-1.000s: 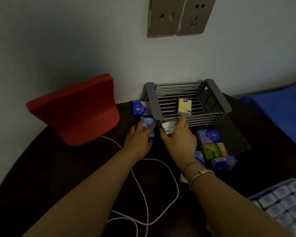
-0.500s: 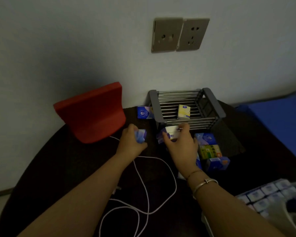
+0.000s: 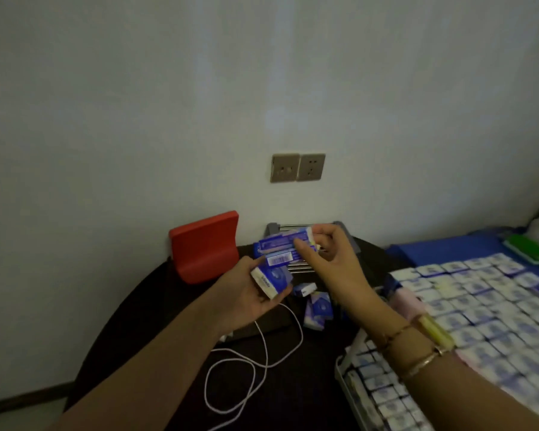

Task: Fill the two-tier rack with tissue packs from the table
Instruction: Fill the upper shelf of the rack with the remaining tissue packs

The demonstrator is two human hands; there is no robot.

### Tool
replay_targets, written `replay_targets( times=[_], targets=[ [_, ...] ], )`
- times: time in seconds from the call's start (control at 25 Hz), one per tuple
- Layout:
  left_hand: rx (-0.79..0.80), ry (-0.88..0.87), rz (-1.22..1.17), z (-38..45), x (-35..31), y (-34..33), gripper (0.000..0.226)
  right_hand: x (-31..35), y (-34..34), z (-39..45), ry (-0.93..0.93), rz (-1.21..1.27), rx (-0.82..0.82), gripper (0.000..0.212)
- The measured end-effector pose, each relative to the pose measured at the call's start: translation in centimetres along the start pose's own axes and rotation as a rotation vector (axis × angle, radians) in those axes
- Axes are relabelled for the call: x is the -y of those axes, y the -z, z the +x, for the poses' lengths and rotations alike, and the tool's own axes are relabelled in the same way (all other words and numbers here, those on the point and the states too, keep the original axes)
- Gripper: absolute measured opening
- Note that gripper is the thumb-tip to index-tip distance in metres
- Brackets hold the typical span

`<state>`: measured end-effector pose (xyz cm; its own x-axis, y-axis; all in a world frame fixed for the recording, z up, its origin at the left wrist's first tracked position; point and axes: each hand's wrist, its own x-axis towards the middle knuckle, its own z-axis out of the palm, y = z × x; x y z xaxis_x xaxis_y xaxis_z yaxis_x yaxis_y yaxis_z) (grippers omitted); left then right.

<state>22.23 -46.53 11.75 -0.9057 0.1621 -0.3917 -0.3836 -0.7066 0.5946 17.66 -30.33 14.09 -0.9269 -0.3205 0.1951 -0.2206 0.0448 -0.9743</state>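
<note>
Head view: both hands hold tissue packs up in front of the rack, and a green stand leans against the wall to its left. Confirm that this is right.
One detail is wrong: the stand against the wall left of the rack is red, not green, as the head view shows. The rest holds: the left hand grips one tissue pack and the right hand pinches another pack, both raised in front of the rack.

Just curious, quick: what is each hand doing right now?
Left hand: closed on a blue tissue pack.
Right hand: closed on a long blue pack.
</note>
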Motion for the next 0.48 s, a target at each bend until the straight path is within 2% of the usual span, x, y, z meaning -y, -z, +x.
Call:
replay_targets(
  times=[0.12,0.32,0.48],
  targets=[
    [0.041,0.018,0.154,-4.2,0.6,-2.2,0.037,3.5,1.5,-3.6,0.076,-0.046,0.104,0.041],
    [0.015,0.002,0.321,-7.7,0.9,-5.6,0.046,6.8,4.4,-6.4,0.108,-0.056,0.178,0.048],
    [0.044,-0.021,0.300,-7.2,1.8,-9.5,0.063,7.6,8.4,-6.7,0.148,-0.006,0.193,0.040]
  ],
)
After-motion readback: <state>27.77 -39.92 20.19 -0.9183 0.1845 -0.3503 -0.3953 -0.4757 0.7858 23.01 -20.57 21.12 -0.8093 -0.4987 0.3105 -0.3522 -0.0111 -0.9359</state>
